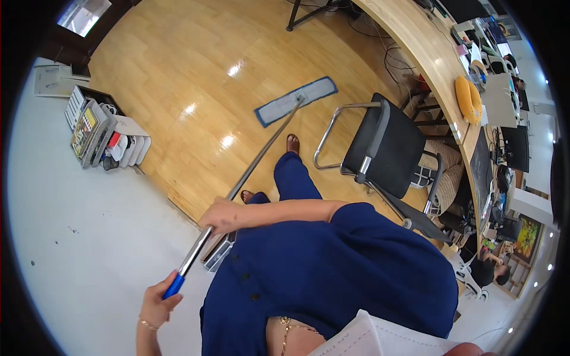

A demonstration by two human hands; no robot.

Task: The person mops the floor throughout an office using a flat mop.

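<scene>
- Flat mop [262, 152]: mop head [282, 109] is laid on the wood floor [157, 65], near the black chair [386, 139]; metal pole is slanted back toward the body.
- Right hand [222, 215]: pole is gripped below the handle, fingers closed around it.
- Left hand [155, 307]: fingers are clamped on the blue grip [174, 286] at the pole's end.
- Handling (judged): pole is rated stiff and light, bare metal slippery if damp; pad expected to be soft and floppy at its blue edge; joint probably swivelled. Nothing is judged fragile.
- Hold: blue grip best used for steering, bare pole for push; hands kept well apart for leverage.
- Hidden: pad underside; pole under the right fist; grip's end, covered by the left palm.
- Cut off: left forearm, at the lower edge.
- Hard to make out: joint detail; whether the pad is wet cannot be told.
</scene>
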